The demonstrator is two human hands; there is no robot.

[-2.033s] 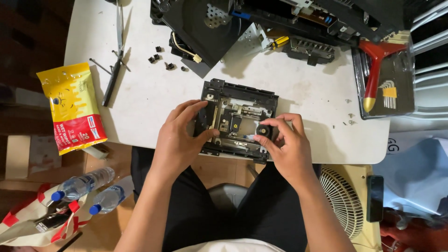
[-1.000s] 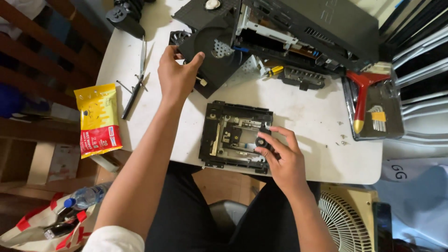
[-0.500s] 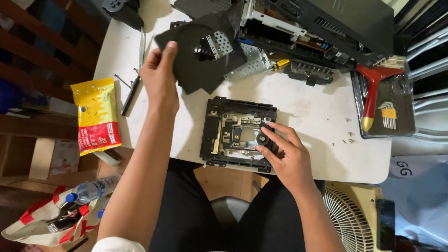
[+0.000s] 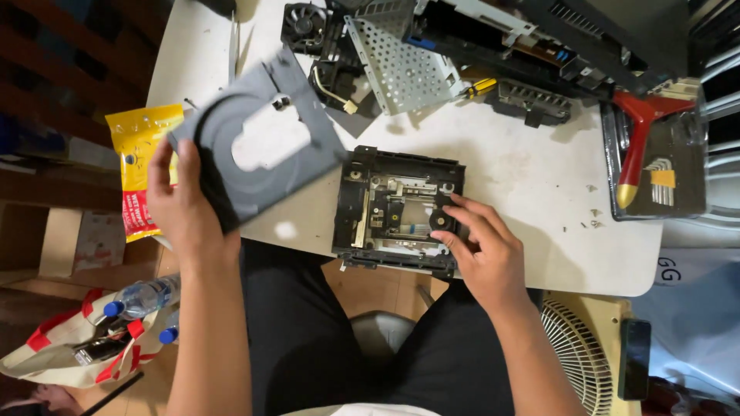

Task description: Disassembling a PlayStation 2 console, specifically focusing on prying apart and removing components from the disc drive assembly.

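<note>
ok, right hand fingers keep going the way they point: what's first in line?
The right hand points up-left, fingertips already at the black spindle hub of the open disc drive. Past it, probably the drive's metal mechanism; depth is unclear.

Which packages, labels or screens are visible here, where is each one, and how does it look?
Yellow and red plastic packet: at the table's left edge, partly behind the left hand; flat pouch.
Cardboard box: on the floor under that edge; pale printed side.
Two water bottles: on the floor, lower left; clear, blue caps, labels.
Phone: lower right, dark screen.
</note>
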